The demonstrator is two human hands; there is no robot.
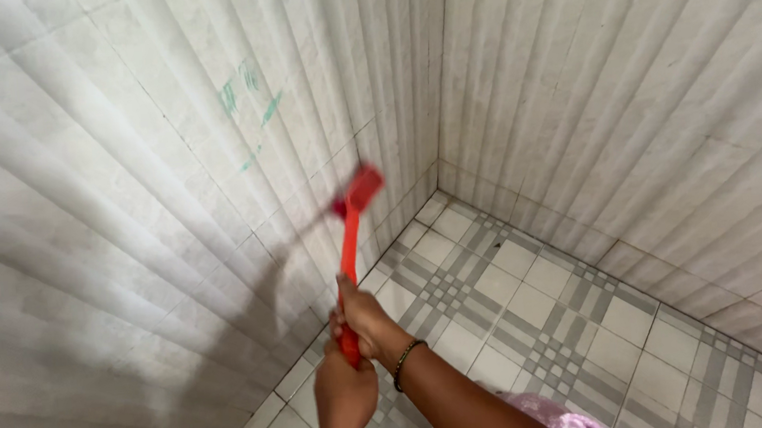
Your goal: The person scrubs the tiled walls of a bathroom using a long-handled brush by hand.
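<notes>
Both hands wrapped around the handle of a red long-handled brush [350, 245]. Right hand [363, 318] grips higher on the handle, fingers curled tight; beaded bracelet [407, 363] on its wrist. Left hand [344, 390] clenched just below it. Brush head up and ahead of the hands, against the tiled wall [121, 220]. Checked floor tiles [540, 320] beneath.

Bright even daylight, motion-blurred walls, soft shadow on left wall [128, 294]
</notes>
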